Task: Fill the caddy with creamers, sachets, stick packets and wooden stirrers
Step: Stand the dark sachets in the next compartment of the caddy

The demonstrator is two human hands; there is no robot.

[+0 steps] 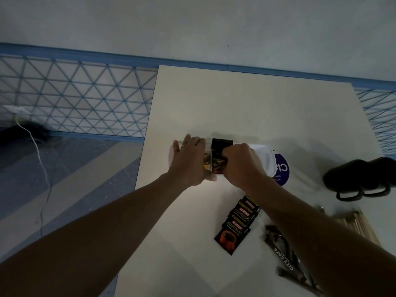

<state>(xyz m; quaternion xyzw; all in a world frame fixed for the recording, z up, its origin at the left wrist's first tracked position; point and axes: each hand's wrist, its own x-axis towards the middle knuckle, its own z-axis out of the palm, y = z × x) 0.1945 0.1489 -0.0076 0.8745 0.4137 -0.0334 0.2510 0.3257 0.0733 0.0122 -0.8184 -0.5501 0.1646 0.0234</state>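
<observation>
Black and glossy, a sachet (219, 156) is held upright at the centre of the frame. It is pinched by the curled fingers of the right hand (240, 166), which is seen just right of it and touching its right edge. The sachet is stood in the pale caddy (265, 161), whose white rounded wall is shown to the right of the right hand.

The left hand (191, 161) is laid flat over the left part of the caddy, just left of the sachet. Its fingers are straight and spread, and nothing is gripped by it. Between the left hand and the sachet a small yellow and tan piece (206, 165) is glimpsed, too hidden to be named. A purple round label (282, 168) is partly covered by the caddy's right side.

Lower in the frame, an overlapped row of further sachets (236, 224) is laid on the cream counter (214, 103), well apart from the caddy. To their lower right, dark stick packets (286, 257) are piled beside the right forearm. Blurred wooden stirrers (349, 220) are seen just above that forearm. A black object with loops (360, 176) is set near the counter's right edge.
</observation>
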